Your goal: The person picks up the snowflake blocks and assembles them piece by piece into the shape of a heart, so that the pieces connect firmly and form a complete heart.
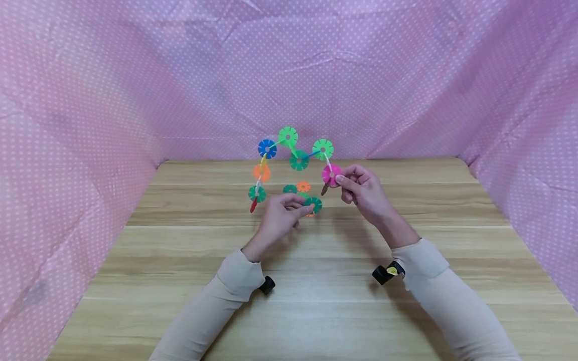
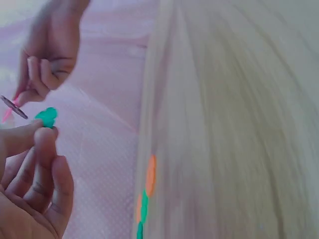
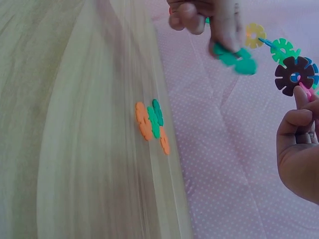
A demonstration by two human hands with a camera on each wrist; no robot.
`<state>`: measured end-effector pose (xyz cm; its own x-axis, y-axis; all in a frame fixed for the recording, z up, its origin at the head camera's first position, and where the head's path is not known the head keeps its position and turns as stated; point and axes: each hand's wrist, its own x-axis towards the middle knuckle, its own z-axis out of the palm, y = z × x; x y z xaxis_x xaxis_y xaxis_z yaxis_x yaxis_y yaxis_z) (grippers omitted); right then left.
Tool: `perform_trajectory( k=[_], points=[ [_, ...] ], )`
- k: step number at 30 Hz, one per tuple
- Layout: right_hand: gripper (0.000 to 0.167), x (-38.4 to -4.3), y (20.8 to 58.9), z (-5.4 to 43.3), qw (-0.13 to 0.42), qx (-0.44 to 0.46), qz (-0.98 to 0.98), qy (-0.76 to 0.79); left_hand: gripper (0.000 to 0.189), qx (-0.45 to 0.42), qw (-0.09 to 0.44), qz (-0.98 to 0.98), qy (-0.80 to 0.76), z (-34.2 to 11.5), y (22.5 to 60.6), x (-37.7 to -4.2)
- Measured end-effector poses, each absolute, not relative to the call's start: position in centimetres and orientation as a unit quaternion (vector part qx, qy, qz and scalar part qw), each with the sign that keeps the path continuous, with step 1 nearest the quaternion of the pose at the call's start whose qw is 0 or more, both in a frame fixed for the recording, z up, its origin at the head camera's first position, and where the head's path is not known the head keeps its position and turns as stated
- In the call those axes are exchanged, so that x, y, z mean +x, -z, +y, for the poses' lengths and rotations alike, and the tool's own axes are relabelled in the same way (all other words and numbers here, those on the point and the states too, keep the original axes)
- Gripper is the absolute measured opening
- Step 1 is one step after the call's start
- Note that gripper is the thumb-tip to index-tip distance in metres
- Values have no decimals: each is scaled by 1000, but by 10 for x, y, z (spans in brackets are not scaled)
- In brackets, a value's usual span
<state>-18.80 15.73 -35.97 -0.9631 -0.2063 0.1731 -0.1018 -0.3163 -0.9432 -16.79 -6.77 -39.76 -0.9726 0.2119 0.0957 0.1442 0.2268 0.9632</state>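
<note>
My right hand point(image 1: 368, 195) pinches a pink notched disc point(image 1: 331, 172) near one end of a chain of interlocking plastic discs. A brown disc point(image 1: 325, 189) is slotted below the pink one at that end. The chain arches up and leftward through light green, dark green and blue discs point(image 1: 267, 149), then comes down to a red disc point(image 1: 254, 204) at its other end. Between thumb and fingers, my left hand point(image 1: 281, 215) holds a single dark green disc point(image 1: 315, 203), a short way from the brown one. In the right wrist view this green disc point(image 3: 244, 65) is blurred.
Several loose discs lie on the wooden table point(image 1: 289, 321) behind the left hand, among them an orange disc point(image 1: 303, 186) and a green disc point(image 1: 290, 188). Pink dotted cloth point(image 1: 307, 75) hangs around the table's back and sides. Black cameras point(image 1: 383, 275) are strapped at both wrists.
</note>
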Motion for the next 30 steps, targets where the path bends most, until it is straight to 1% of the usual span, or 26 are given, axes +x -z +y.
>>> perform_trajectory(
  k=[6,11,18,26,30],
  points=[
    [21,-186,357,158,29,-134,557,819,19,104,23,731,-674,-66,391,-163],
    [20,-185,357,157,30,-140,553,821,25,102,16,722,-685,-65,390,-160],
    [19,-182,357,155,25,-137,537,832,16,106,-9,686,-720,-58,390,-155],
    [13,-183,357,156,15,-143,530,836,16,105,-44,662,-741,-48,390,-155],
    [14,-183,358,156,13,-141,518,844,17,92,-43,662,-743,-45,389,-156]
  ],
)
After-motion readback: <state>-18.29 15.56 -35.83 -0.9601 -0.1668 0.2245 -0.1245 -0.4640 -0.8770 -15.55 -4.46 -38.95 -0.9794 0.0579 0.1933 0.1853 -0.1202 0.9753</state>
